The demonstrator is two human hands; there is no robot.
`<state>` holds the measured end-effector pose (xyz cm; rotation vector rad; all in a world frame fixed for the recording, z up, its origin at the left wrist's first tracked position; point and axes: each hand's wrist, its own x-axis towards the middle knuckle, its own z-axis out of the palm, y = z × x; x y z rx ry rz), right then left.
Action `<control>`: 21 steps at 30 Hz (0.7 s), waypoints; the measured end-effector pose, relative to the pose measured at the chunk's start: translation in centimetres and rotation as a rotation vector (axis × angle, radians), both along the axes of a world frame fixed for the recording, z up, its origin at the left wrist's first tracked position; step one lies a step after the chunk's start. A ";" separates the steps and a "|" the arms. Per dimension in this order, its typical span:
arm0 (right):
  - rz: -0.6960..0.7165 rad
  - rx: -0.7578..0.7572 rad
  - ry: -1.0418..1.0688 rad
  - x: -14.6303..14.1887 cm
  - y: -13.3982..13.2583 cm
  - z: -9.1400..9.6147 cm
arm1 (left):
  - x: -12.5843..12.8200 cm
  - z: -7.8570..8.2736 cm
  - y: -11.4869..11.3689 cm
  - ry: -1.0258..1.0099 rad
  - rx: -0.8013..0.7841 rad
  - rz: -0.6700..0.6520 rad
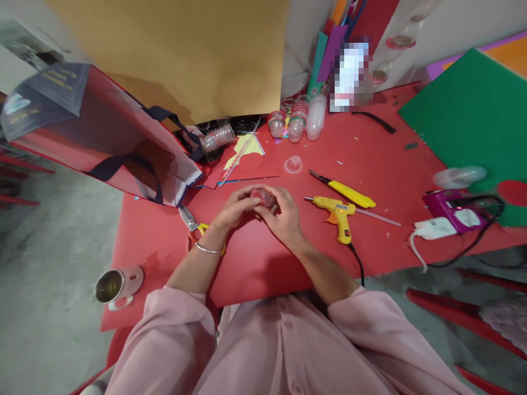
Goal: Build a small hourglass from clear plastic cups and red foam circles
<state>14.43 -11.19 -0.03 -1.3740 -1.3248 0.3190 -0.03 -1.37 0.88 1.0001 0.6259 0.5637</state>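
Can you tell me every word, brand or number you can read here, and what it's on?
Nothing is clear enough to quote.
Bag: gold lettering, too blurred to read.
Glue gun: small mark on its body, too small to make out.
Plastic cup being held: no lettering visible.
Pixelated patch: whatever it covers is hidden.

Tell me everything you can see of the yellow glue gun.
The glue gun looks plastic, with a yellow body, an orange trigger, a dark-tipped nozzle and what looks like a small switch on the handle. It lies on the red table, nozzle toward the right hand, which does not touch it. A black cord runs from the handle to the table's near edge. A pale stick extends behind it; whether it is inserted is unclear.
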 end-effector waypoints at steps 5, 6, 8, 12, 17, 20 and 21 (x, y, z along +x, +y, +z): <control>0.009 0.026 -0.015 0.1 0.1 0.0 | 0.1 -0.1 0.1 -0.001 0.021 -0.004; 0.011 0.034 -0.016 0.1 0.1 -0.1 | 0.1 -0.1 0.0 -0.001 0.027 -0.007; 0.015 0.047 -0.019 0.1 0.1 -0.1 | 0.1 -0.1 0.0 -0.001 0.038 -0.005; 0.017 0.050 -0.046 0.1 0.2 -0.2 | 0.2 0.0 -0.2 -0.001 0.065 0.013; 0.011 0.018 -0.033 0.0 0.1 -0.2 | 0.1 0.1 -0.2 -0.015 0.033 -0.015; -0.007 0.041 -0.017 -0.1 0.1 -0.2 | 0.1 0.0 0.0 -0.052 0.004 -0.031; -0.013 0.048 -0.017 -0.1 0.2 -0.2 | 0.0 -0.1 0.1 -0.063 0.004 -0.032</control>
